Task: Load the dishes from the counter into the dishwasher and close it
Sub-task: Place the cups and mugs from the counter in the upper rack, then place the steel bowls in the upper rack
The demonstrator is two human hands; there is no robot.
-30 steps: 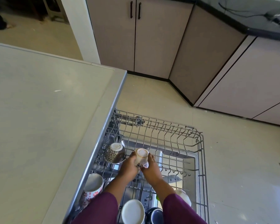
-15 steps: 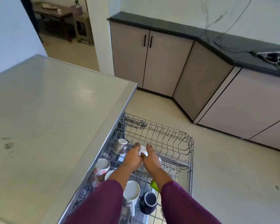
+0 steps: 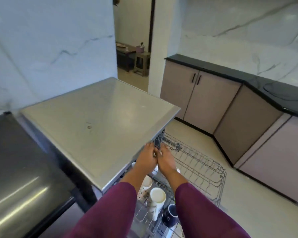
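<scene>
The pulled-out wire dishwasher rack (image 3: 205,169) sticks out from under the steel top (image 3: 96,121). My left hand (image 3: 147,160) and my right hand (image 3: 165,160) hover side by side over the rack's near part, close to the steel edge. Their fingers point forward and nothing shows in them. Bits of white crockery peek out beneath the hands. Nearer to me in the rack stand a patterned cup (image 3: 144,186), a white mug (image 3: 157,194) and a dark blue mug (image 3: 170,215). My purple sleeves hide part of the rack.
A dark glossy surface (image 3: 15,169) lies left of the steel top. Beige cabinets (image 3: 205,100) under a black countertop (image 3: 248,79) run along the right wall. Tiled floor (image 3: 248,194) lies beyond the rack, and a doorway (image 3: 132,48) opens ahead.
Both hands have come off the small white cup and risen toward the steel edge. The camera has tilted up, showing more wall and doorway.
</scene>
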